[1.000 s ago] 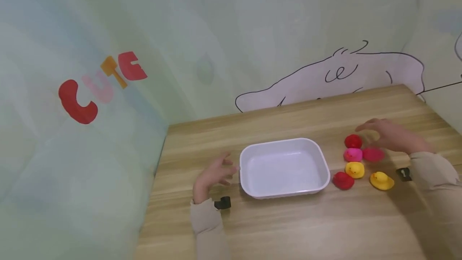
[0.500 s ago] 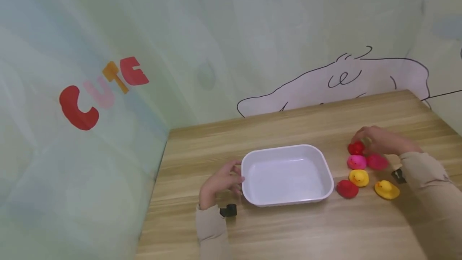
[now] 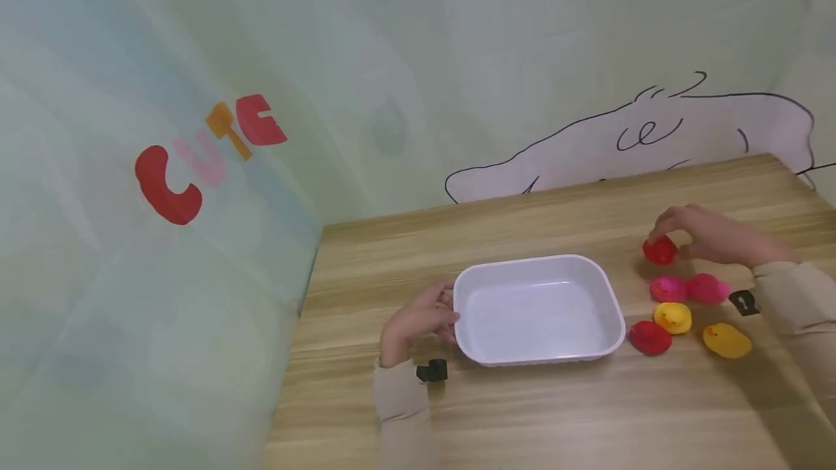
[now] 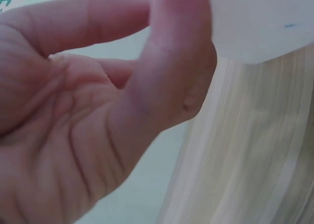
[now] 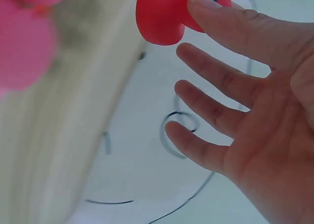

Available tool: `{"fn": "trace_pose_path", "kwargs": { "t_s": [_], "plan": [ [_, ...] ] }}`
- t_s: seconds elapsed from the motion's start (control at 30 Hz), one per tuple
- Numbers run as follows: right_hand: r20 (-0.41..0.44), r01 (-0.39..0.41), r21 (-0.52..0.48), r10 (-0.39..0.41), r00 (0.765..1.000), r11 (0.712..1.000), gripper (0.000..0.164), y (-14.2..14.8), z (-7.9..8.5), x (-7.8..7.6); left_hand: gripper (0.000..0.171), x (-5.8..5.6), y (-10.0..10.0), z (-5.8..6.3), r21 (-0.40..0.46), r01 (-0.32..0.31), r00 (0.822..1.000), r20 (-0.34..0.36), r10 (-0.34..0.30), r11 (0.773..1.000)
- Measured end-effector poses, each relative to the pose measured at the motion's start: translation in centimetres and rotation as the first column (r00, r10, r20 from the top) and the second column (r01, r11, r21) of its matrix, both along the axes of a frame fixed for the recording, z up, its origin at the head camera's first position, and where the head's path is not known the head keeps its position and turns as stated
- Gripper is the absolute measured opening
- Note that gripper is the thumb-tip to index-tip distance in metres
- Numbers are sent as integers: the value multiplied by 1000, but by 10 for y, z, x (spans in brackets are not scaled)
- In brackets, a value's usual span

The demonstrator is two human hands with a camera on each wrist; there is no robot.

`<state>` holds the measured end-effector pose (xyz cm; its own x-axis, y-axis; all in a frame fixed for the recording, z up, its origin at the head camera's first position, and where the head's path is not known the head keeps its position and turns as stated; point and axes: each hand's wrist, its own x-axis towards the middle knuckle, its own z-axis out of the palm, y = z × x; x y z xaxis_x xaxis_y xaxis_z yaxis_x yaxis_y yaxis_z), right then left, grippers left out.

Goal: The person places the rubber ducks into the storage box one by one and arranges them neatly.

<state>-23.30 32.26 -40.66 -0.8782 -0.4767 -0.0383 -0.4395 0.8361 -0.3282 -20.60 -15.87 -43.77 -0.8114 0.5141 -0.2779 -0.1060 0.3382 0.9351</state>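
Duck, red (image 3: 660, 251), sits at the fingertips of the right hand (image 3: 715, 236), pinched between thumb and forefinger; the other three fingers are spread, slightly bent, holding nothing. The duck looks raised off the table (image 3: 522, 412), well right of the white tray (image 3: 538, 321) and just beyond two pink ducks (image 3: 707, 289) lying side by side. Nearer the person: one yellow duck (image 3: 673, 318) beside a second red duck (image 3: 650, 338), another yellow duck (image 3: 727, 340) a bit apart to the right. Left hand (image 3: 418, 318) is half curled, gripping the tray's left edge, thumb at the rim, fingers against the outside. Writing: wall letters (image 3: 211, 158) read "CUTE" in red, pink, orange and red. Tiny blue mark on tray in left wrist view, too small to read. No brand legible.
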Motion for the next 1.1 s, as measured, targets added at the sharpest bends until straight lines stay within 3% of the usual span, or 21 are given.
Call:
{"fn": "trace_pose_path", "kwargs": {
  "t_s": [0.23, 0.53, 0.77, 1.1],
  "plan": [
    [-81, -69, -7, 69, 994, 998, 37, -30, 32, 1, 70, 1, 2, 0, -7, 3, 1000, -7, -3, 1000],
    [-72, -100, -21, 98, 993, 995, 37, -76, 49, 7, 83, 4, 3, -2, 7, 52, 997, 56, -53, 999],
    [-58, -158, -46, 155, 986, 986, 37, -123, 45, 3, 73, 3, 6, 3, -2, 13, 998, 68, -13, 1000],
    [41, -255, -51, 257, 965, 966, 37, -192, 33, 1, 69, 9, 11, 4, -5, -1, 999, 35, 1, 1000]
  ]
}}
